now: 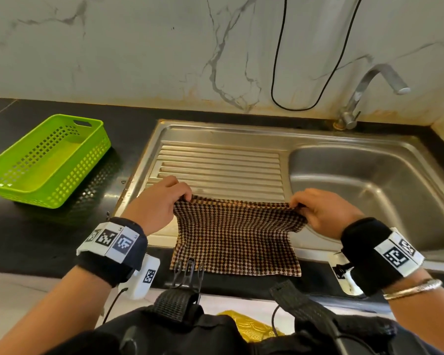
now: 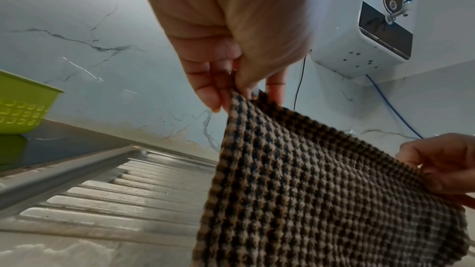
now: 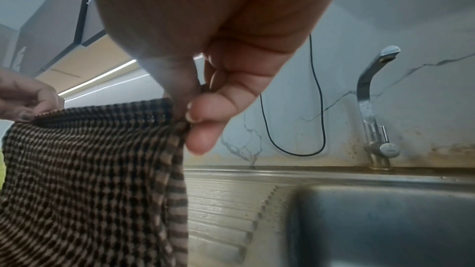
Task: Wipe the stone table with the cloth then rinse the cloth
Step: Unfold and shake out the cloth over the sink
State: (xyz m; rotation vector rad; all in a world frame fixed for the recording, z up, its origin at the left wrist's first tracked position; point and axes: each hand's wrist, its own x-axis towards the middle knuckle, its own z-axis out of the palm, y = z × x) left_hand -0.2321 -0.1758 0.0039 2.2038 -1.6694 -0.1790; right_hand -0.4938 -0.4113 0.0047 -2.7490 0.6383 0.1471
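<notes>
A brown and tan checked cloth [image 1: 237,237] hangs spread out above the front of the steel drainboard [image 1: 218,165]. My left hand [image 1: 162,201] pinches its top left corner and my right hand [image 1: 318,211] pinches its top right corner. In the left wrist view the left hand [image 2: 231,80] grips the cloth [image 2: 321,200] between thumb and fingers. In the right wrist view the right hand [image 3: 203,109] pinches the corner of the cloth [image 3: 90,180]. The black stone counter [image 1: 36,226] lies to the left. The sink basin [image 1: 374,190] is at the right, under the tap [image 1: 364,93].
A green perforated basket [image 1: 46,160] stands on the counter at the left. A black cable [image 1: 279,73] hangs down the marble wall behind the sink. A white wall unit [image 2: 372,23] shows in the left wrist view. No water is seen at the tap spout.
</notes>
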